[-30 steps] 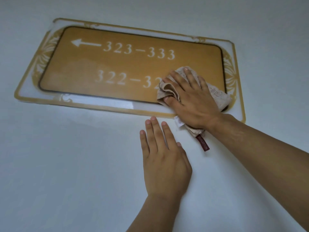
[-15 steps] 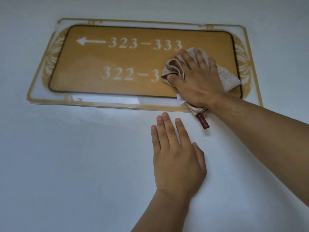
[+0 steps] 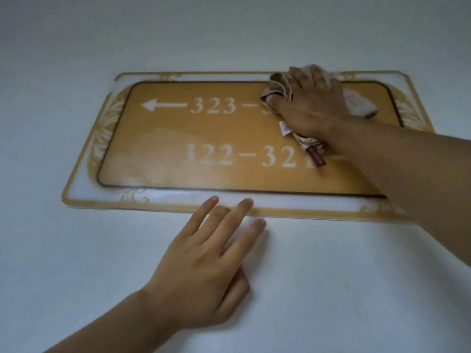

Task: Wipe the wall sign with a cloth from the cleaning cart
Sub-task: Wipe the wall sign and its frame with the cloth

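Sign: we see the wall sign (image 3: 229, 138) mounted flat on the pale wall (image 3: 229, 34), a gold panel with white room numbers and an arrow inside a clear ornamented border.
Cloth: the beige cloth (image 3: 356, 103) lies bunched against the sign's upper right part, its red tag (image 3: 317, 157) hanging over the lower number row.
Right hand: our right hand (image 3: 311, 108) presses the cloth flat to the panel, fingers laid over it and a fold gathered by the thumb; it is motion-blurred.
Left hand: our left hand (image 3: 204, 271) rests on the wall below the sign, fingers spread, two tips touching the bottom border.
Risk: we judge the loose folds could slip out from under the palm; hard pressure near the edge might shift the sign.
Coverage: the left part shows a hazy patch we could miss.
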`<state>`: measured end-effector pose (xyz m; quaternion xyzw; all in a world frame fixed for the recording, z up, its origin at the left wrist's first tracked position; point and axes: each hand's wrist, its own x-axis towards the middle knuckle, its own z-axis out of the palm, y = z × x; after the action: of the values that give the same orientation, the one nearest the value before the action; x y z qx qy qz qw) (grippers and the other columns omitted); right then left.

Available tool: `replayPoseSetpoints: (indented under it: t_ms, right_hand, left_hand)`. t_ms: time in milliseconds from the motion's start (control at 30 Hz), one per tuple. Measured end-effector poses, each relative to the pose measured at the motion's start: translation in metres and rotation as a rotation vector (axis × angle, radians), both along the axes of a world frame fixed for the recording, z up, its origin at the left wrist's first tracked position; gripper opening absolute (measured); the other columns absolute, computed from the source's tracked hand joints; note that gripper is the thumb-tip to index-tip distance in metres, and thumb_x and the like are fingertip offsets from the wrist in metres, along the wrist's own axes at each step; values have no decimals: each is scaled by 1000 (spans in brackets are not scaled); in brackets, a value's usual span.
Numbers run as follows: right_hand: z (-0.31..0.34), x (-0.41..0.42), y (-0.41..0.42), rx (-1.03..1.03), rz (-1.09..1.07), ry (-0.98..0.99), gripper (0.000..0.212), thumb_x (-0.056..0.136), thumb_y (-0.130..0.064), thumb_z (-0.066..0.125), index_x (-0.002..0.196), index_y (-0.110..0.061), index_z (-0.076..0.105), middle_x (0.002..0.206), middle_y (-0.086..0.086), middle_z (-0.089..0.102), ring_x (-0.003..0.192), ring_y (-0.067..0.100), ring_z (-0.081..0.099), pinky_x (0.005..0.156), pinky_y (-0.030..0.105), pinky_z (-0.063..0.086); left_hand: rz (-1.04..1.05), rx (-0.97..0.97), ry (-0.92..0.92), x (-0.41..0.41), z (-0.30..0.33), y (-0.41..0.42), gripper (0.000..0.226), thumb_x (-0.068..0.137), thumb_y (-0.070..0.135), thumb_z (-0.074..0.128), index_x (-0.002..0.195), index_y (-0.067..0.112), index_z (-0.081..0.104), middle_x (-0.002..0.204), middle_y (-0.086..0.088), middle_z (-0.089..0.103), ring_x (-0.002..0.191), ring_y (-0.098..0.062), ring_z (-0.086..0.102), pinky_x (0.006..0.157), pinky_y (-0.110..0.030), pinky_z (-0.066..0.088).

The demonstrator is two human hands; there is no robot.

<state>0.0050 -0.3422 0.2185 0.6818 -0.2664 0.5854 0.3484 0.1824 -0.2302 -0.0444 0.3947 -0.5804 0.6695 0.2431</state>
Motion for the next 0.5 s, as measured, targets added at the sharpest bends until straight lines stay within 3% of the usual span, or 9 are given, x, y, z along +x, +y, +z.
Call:
replayPoseSetpoints:
  t_ms: [100, 333, 367, 500]
  right_hand:
    - [18, -19, 5, 25, -91, -11, 89, 80, -83, 13, 156, -37, 15, 167, -9, 11, 154, 24, 2, 117, 58, 5]
    - [24, -17, 4, 82, -100, 9, 88, 81, -81, 14, 157, -37, 12, 168, -5, 5, 154, 26, 1, 118, 58, 4]
    - [66, -14, -9, 45, 11, -123, 86, 82, -80, 15, 157, -37, 11, 168, -4, 4, 154, 26, 0, 119, 58, 4]
    - [76, 11, -11, 68, 27, -121, 82, 87, -77, 16, 158, -37, 12, 169, -5, 2, 154, 26, -2, 120, 58, 2]
  left_hand:
    - [-74, -43, 114, 3, -5, 4, 63, 76, 22, 53, 137, 4, 46, 140, -27, 49, 135, -41, 44, 116, -57, 29]
    - [-111, -102, 249, 7, 28, 22, 56, 86, 26, 42, 137, 3, 50, 140, -19, 49, 135, -35, 41, 115, -56, 29]
    - [-95, -163, 160, 19, 87, 19, 53, 90, 27, 40, 137, 3, 50, 141, -18, 49, 135, -33, 41, 114, -55, 31]
    - [-16, -113, 167, 31, 98, 18, 52, 94, 28, 37, 137, 3, 52, 143, -16, 50, 137, -33, 43, 113, -55, 33]
